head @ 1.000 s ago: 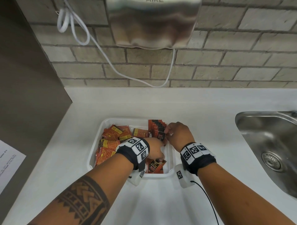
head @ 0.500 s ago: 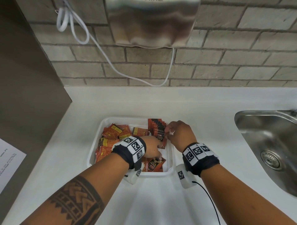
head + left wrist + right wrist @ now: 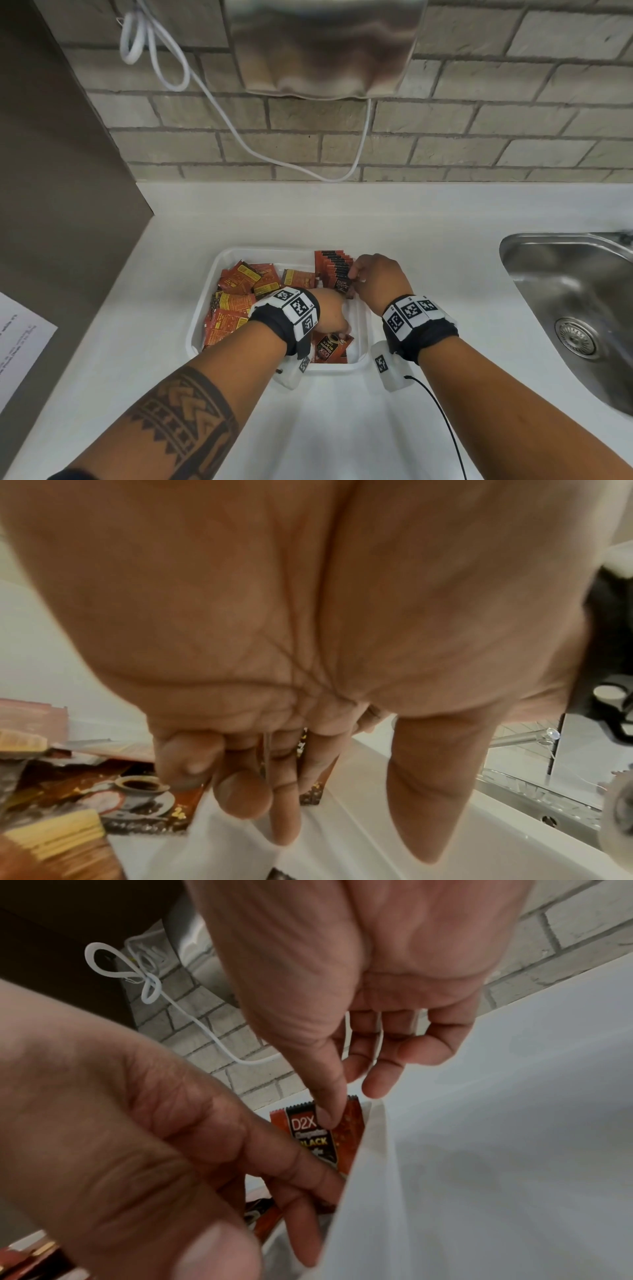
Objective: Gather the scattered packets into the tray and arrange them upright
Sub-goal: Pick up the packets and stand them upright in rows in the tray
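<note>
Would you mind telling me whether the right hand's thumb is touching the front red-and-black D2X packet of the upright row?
Touching. The right wrist view shows the right hand pressing its thumb tip onto the front red-and-black D2X packet.

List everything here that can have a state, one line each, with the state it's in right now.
tray: on the counter, part filled.
upright packets: standing in a row at the tray's far right.
loose packets: lying flat, jumbled, tray's left.
right hand: pinching the front upright packet.
left hand: down in the tray, holding a packet.
sink: looks dry.
</note>
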